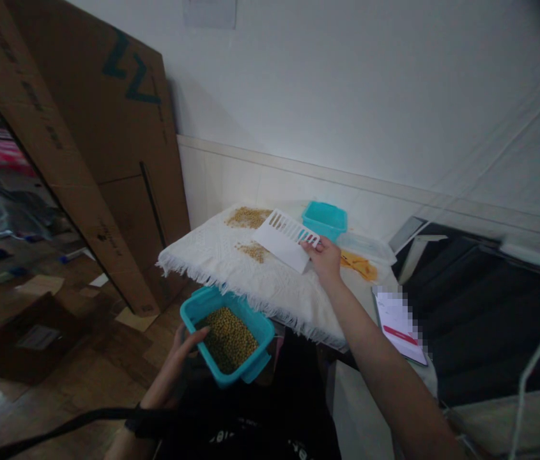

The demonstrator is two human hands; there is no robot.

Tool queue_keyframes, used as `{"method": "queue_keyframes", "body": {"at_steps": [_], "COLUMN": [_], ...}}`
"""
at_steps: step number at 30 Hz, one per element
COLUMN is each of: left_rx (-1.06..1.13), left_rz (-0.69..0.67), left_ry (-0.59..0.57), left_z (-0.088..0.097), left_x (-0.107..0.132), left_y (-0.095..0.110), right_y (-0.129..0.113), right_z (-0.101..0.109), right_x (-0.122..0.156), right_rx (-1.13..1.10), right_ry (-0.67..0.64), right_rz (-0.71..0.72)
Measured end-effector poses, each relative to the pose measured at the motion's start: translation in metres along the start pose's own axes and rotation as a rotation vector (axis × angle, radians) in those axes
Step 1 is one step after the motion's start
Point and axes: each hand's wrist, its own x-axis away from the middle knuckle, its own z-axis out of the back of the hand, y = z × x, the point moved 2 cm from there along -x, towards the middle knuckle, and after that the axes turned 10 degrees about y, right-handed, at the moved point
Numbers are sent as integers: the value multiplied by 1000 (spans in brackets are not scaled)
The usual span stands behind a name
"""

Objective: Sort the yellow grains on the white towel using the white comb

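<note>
My left hand [187, 348] grips the near-left wall of a teal plastic tub [270, 333], its thumb over the rim. Round yellowish beans [231, 329] partly fill this tub, which hangs just below the table's front edge. In my right hand [326, 259] is a flat white slotted plastic scraper [283, 248], pinched at its slotted end above the cloth. One pile of beans [245, 217] lies at the back of the white fringed tablecloth [195, 246]. A smaller scatter of beans [254, 253] sits nearer the front, left of the scraper.
Against the wall stands a second teal tub [327, 220], beside a clear plastic lid [368, 248]. An orange-yellow packet-like thing [360, 265] lies before the lid. A lit phone or tablet [397, 326] rests at the right edge. A tall cardboard box [78, 121] rises on the left.
</note>
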Motion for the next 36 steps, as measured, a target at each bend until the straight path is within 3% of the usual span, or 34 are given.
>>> {"method": "queue_keyframes", "body": {"at_steps": [9,24,36], "left_rx": [20,24,24], "left_rz": [18,4,-21], "left_ry": [-55,-84,-125], "left_z": [-4,-4,-5], "left_x": [12,19,24], "left_y": [4,8,10], "right_y": [-5,-11,-16], "right_z": [-9,-8,-5], "right_x": [9,16,16], "right_rx": [-2,89,64], "right_ry": [-117,-158,-169], "right_rz": [5,99,60]}}
